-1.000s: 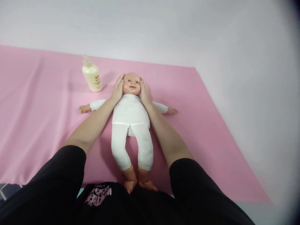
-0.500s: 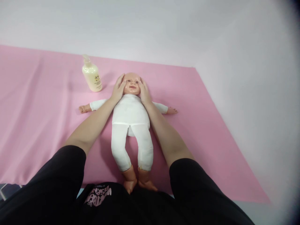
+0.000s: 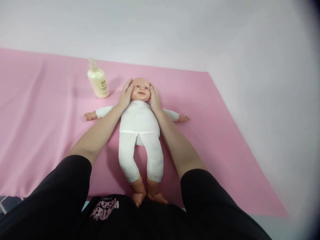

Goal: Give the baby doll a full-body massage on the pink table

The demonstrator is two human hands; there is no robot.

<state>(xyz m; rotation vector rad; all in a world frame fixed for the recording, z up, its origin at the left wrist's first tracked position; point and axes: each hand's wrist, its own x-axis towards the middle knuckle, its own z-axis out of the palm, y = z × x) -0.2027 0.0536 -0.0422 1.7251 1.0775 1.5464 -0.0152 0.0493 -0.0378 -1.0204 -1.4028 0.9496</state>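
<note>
A baby doll (image 3: pixel 139 120) in white clothing lies on its back on the pink cloth (image 3: pixel 205 133), its arms spread and its feet toward my body. My left hand (image 3: pixel 125 94) lies along one side of the doll's head, with the thumb beside the cheek. On the other side of the head, my right hand (image 3: pixel 154 96) rests in the same way, thumb by the cheek. Both hands cup the head from the sides with fingers extended; the fingers' far parts are partly hidden beside it.
A pump bottle (image 3: pixel 98 81) of pale yellow liquid stands on the cloth to the left of the doll's head. A pale wall (image 3: pixel 150 30) rises behind the cloth. Dark floor tiles (image 3: pixel 11 203) show at the lower left.
Both thumbs have shifted slightly outward, off the doll's cheeks toward the sides of its head. The doll and the bottle have stayed in place.
</note>
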